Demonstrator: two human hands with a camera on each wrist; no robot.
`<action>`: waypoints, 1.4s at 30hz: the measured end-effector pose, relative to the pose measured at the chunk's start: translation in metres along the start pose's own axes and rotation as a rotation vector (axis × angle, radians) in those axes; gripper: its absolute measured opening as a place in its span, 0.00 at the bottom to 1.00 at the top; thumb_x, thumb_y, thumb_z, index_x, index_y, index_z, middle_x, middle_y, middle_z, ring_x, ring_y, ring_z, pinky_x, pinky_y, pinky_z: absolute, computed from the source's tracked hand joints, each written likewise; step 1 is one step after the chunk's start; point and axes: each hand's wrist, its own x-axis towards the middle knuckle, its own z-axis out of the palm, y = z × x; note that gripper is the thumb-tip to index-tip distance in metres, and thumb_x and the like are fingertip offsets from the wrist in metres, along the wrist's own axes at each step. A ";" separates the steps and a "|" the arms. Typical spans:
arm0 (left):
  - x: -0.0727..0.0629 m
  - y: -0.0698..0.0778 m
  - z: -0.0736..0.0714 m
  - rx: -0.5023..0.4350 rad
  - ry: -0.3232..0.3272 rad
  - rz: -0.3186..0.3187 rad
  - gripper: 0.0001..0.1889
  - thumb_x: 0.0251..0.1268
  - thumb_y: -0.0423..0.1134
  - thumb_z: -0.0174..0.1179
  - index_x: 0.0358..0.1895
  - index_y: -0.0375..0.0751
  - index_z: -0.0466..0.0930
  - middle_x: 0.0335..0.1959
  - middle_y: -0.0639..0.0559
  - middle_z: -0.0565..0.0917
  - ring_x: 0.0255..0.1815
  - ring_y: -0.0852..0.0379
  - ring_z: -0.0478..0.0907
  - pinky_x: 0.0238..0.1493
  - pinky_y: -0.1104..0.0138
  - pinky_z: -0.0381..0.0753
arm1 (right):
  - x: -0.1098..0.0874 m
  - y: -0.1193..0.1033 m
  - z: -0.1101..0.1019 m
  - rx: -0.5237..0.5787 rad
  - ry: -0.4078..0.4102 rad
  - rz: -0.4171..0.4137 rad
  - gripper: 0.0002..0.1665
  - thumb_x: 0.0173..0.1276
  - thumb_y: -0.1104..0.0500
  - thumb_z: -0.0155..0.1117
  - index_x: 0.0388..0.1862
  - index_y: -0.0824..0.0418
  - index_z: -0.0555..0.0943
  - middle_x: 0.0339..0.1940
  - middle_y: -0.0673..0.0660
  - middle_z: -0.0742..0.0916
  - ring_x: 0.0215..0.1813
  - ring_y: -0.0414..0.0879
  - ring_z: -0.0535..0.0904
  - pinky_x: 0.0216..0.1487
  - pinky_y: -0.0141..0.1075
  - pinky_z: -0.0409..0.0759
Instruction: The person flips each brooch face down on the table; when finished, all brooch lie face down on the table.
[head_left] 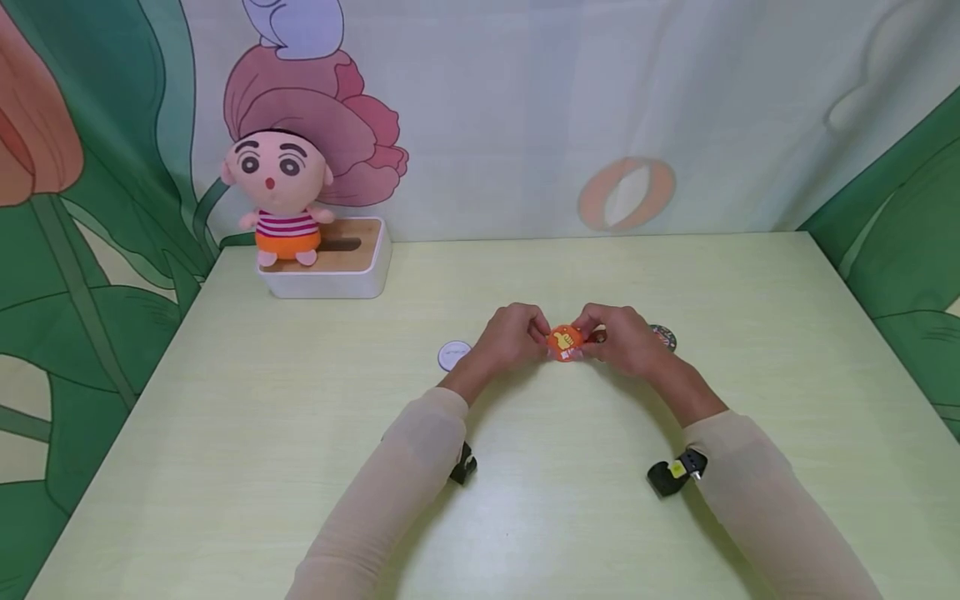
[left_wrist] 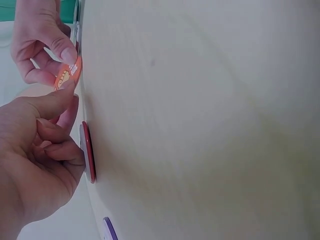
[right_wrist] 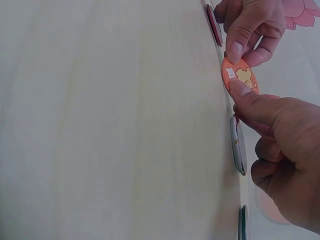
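Both hands pinch one orange round badge (head_left: 565, 342) over the middle of the table, the left hand (head_left: 513, 335) at its left edge and the right hand (head_left: 628, 340) at its right edge. A yellow figure and a small white one show on the badge's face. In the left wrist view a red-rimmed badge (left_wrist: 88, 152) lies right by the left hand's curled fingers. Under the right hand, in the right wrist view, sits another round badge (right_wrist: 238, 145) with a grey-green rim, partly hidden by the fingers.
A white badge with a purple rim (head_left: 454, 356) lies left of the left hand. Beyond the right hand is a dark patterned badge (head_left: 663, 337). At the back left, a plush doll (head_left: 285, 200) sits on a white tissue box (head_left: 326, 286) with a wooden lid. A printed curtain (head_left: 510, 125) hangs behind the table.
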 end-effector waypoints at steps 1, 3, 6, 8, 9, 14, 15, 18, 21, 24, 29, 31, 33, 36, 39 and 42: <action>0.000 0.000 0.000 -0.007 0.000 0.001 0.08 0.59 0.29 0.72 0.40 0.34 0.83 0.36 0.43 0.89 0.35 0.57 0.81 0.41 0.73 0.80 | 0.000 0.000 0.000 -0.004 0.003 -0.004 0.16 0.60 0.64 0.77 0.46 0.60 0.83 0.46 0.62 0.90 0.50 0.54 0.85 0.59 0.50 0.85; -0.001 -0.001 0.000 -0.018 -0.003 0.002 0.08 0.59 0.29 0.71 0.40 0.34 0.84 0.36 0.43 0.89 0.35 0.57 0.81 0.41 0.73 0.79 | -0.001 0.000 0.000 -0.009 0.008 -0.007 0.16 0.60 0.64 0.77 0.46 0.61 0.83 0.47 0.62 0.90 0.49 0.54 0.85 0.58 0.50 0.85; -0.002 -0.001 0.000 -0.021 -0.003 0.011 0.07 0.60 0.29 0.70 0.40 0.34 0.85 0.36 0.43 0.89 0.34 0.58 0.80 0.38 0.75 0.78 | -0.002 0.001 0.000 -0.004 0.024 -0.014 0.15 0.60 0.65 0.77 0.46 0.61 0.83 0.47 0.63 0.90 0.48 0.54 0.86 0.55 0.49 0.86; -0.002 -0.001 0.000 -0.020 0.002 0.020 0.06 0.61 0.29 0.69 0.39 0.33 0.86 0.36 0.42 0.89 0.33 0.59 0.79 0.37 0.76 0.76 | -0.002 0.002 0.001 0.009 0.033 -0.019 0.14 0.61 0.65 0.76 0.45 0.60 0.84 0.47 0.63 0.91 0.47 0.54 0.87 0.51 0.46 0.87; -0.003 -0.001 0.000 -0.021 0.005 0.025 0.05 0.61 0.29 0.69 0.39 0.33 0.86 0.36 0.42 0.89 0.33 0.59 0.79 0.36 0.77 0.76 | -0.002 0.002 0.001 0.016 0.038 -0.022 0.13 0.61 0.66 0.76 0.44 0.60 0.84 0.47 0.63 0.91 0.46 0.54 0.88 0.48 0.43 0.87; -0.003 -0.001 0.000 -0.036 0.016 0.030 0.04 0.62 0.28 0.68 0.39 0.33 0.86 0.36 0.41 0.90 0.33 0.58 0.80 0.35 0.77 0.74 | -0.003 0.002 0.001 -0.008 0.088 -0.041 0.09 0.62 0.66 0.75 0.42 0.60 0.86 0.43 0.62 0.92 0.34 0.47 0.86 0.34 0.31 0.78; -0.003 -0.001 0.000 -0.038 0.017 0.028 0.04 0.62 0.29 0.68 0.39 0.33 0.86 0.37 0.41 0.89 0.34 0.58 0.80 0.35 0.77 0.74 | -0.003 0.002 0.001 -0.022 0.101 -0.041 0.09 0.62 0.65 0.75 0.41 0.60 0.86 0.42 0.61 0.92 0.32 0.45 0.84 0.32 0.30 0.76; -0.003 0.000 0.000 -0.041 0.022 0.020 0.04 0.63 0.29 0.67 0.40 0.34 0.86 0.37 0.42 0.89 0.35 0.57 0.80 0.37 0.76 0.73 | -0.003 0.001 0.001 -0.048 0.127 -0.037 0.09 0.61 0.63 0.76 0.41 0.59 0.88 0.39 0.60 0.93 0.29 0.42 0.80 0.29 0.30 0.71; -0.004 0.001 0.000 -0.035 0.029 0.019 0.04 0.63 0.29 0.67 0.40 0.34 0.86 0.37 0.43 0.89 0.36 0.57 0.80 0.38 0.75 0.74 | -0.003 0.000 0.001 -0.053 0.131 -0.027 0.09 0.62 0.61 0.76 0.41 0.59 0.89 0.39 0.60 0.93 0.28 0.42 0.78 0.28 0.31 0.69; -0.004 0.001 -0.001 -0.029 0.045 0.027 0.04 0.65 0.30 0.66 0.40 0.35 0.87 0.37 0.43 0.90 0.37 0.56 0.81 0.39 0.74 0.76 | -0.003 0.001 0.001 -0.058 0.137 -0.023 0.08 0.63 0.60 0.75 0.42 0.59 0.89 0.39 0.59 0.93 0.26 0.43 0.73 0.26 0.30 0.66; -0.006 0.003 -0.001 -0.037 0.073 0.021 0.07 0.68 0.35 0.65 0.40 0.35 0.89 0.36 0.45 0.91 0.37 0.56 0.81 0.38 0.73 0.76 | -0.004 0.000 0.001 -0.085 0.165 -0.040 0.07 0.65 0.60 0.74 0.41 0.59 0.90 0.37 0.58 0.92 0.23 0.44 0.67 0.23 0.31 0.63; -0.007 0.003 -0.001 -0.049 0.077 0.007 0.09 0.70 0.38 0.65 0.40 0.36 0.90 0.36 0.46 0.91 0.36 0.57 0.80 0.35 0.73 0.74 | -0.005 0.000 0.000 -0.096 0.177 -0.040 0.06 0.65 0.61 0.73 0.41 0.58 0.90 0.36 0.57 0.92 0.24 0.44 0.67 0.24 0.31 0.62; -0.007 0.004 -0.001 -0.062 0.082 -0.005 0.10 0.71 0.40 0.64 0.41 0.36 0.90 0.37 0.46 0.91 0.35 0.58 0.78 0.32 0.74 0.72 | -0.005 -0.001 0.000 -0.111 0.187 -0.037 0.07 0.65 0.61 0.73 0.42 0.58 0.90 0.36 0.57 0.92 0.25 0.44 0.67 0.24 0.31 0.62; -0.007 0.005 -0.001 -0.080 0.078 -0.027 0.12 0.71 0.42 0.64 0.41 0.36 0.90 0.36 0.46 0.91 0.31 0.59 0.74 0.27 0.74 0.67 | -0.006 -0.002 -0.001 -0.125 0.198 -0.035 0.07 0.65 0.62 0.73 0.42 0.58 0.90 0.37 0.57 0.92 0.26 0.45 0.68 0.25 0.32 0.63; -0.007 0.005 -0.001 -0.110 0.067 -0.052 0.13 0.72 0.43 0.63 0.40 0.36 0.90 0.35 0.45 0.91 0.26 0.60 0.69 0.23 0.73 0.63 | -0.006 -0.002 -0.001 -0.130 0.203 -0.044 0.08 0.65 0.62 0.74 0.42 0.59 0.90 0.39 0.57 0.92 0.27 0.46 0.68 0.26 0.32 0.64; -0.006 0.003 0.000 -0.152 0.049 -0.074 0.14 0.71 0.44 0.64 0.40 0.36 0.91 0.35 0.45 0.91 0.23 0.60 0.66 0.22 0.72 0.62 | -0.006 -0.001 -0.001 -0.123 0.184 -0.048 0.08 0.64 0.61 0.74 0.42 0.60 0.90 0.39 0.57 0.92 0.29 0.46 0.70 0.27 0.31 0.66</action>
